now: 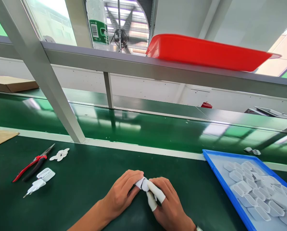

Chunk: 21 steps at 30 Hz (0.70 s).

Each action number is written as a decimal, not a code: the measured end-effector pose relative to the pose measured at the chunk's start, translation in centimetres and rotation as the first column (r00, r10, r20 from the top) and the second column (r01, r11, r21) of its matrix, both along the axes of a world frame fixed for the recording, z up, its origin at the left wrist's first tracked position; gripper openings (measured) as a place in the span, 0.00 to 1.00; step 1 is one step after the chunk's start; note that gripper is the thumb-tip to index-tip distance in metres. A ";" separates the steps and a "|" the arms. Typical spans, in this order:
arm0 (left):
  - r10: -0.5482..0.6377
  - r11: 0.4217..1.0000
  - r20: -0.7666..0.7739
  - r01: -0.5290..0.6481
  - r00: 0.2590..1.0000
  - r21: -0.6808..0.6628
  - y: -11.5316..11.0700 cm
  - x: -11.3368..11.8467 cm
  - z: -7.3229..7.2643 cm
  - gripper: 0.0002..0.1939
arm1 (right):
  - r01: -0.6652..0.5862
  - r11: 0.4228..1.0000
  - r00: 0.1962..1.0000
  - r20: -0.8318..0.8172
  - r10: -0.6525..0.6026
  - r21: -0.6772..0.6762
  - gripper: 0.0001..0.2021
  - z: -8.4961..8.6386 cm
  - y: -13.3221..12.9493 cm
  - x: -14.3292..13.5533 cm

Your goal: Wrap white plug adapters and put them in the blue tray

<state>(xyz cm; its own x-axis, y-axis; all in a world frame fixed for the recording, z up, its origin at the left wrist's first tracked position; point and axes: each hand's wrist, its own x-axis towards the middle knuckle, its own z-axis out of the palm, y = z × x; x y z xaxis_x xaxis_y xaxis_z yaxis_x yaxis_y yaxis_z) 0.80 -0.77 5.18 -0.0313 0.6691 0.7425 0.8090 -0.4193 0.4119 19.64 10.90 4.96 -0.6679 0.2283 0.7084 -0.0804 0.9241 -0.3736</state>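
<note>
A small white plastic piece (142, 183) is held between the fingertips of two bare hands above a dark green bench (85, 205), at the lower middle of the view. The left hand (120, 195) grips the piece's left end, its thumb below and its fingers curled over the top; the right hand (166, 202) is clamped on the right end, with white finger covers (157, 192) on the thumb and index finger. The left forearm reaches in from the lower left, the right from the lower right, where part of a wristband (198, 228) shows. The hands meet at the piece, fingertips angled inward toward each other.

To the right, a blue-rimmed tray (226, 184) bears a heap of white plastic housings (261, 189). To the left lie two white plastic parts (41, 179), one with a thin pointed tip; beyond them rest pliers (35, 163) with one red and one black handle, jaws pointing away from the person, just beside a small cluster of flat white pieces (60, 154). A flat brown sheet (1, 137) lies at the far left edge.

Farther back, a glossy green surface (148, 128) runs across behind a pale rail, two small white pieces (252, 150) on it near the tray. Above, a metal frame (133, 65) carries a red tray (206, 53) and a clear bottle with a green label (98, 30), before a large fan (121, 37).
</note>
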 end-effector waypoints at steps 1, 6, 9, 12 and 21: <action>-0.012 1.000 -0.002 0.012 1.000 -0.006 0.0 0.1 0.0 0.21 | 0.000 1.000 1.000 -0.003 0.000 0.005 0.34 0.0 -0.1 0.0; -0.011 1.000 -0.015 0.011 1.000 -0.019 -0.3 0.5 -0.2 0.24 | 0.019 1.000 1.000 0.011 -0.019 0.021 0.33 0.2 -0.3 -0.2; 0.030 1.000 -0.021 -0.030 0.999 -0.005 -0.2 0.7 -0.1 0.24 | 0.021 1.000 0.998 0.053 -0.021 0.005 0.31 0.2 -0.2 -0.3; 0.042 0.999 0.024 -0.042 0.999 0.008 0.0 0.7 -0.1 0.22 | -0.035 0.994 0.997 0.067 0.042 -0.102 0.31 0.1 0.1 -0.3; 0.070 0.998 0.060 -0.070 0.996 -0.005 -0.1 1.3 -0.7 0.20 | -0.091 0.979 0.995 0.011 0.094 -0.181 0.31 -0.3 -0.6 -0.5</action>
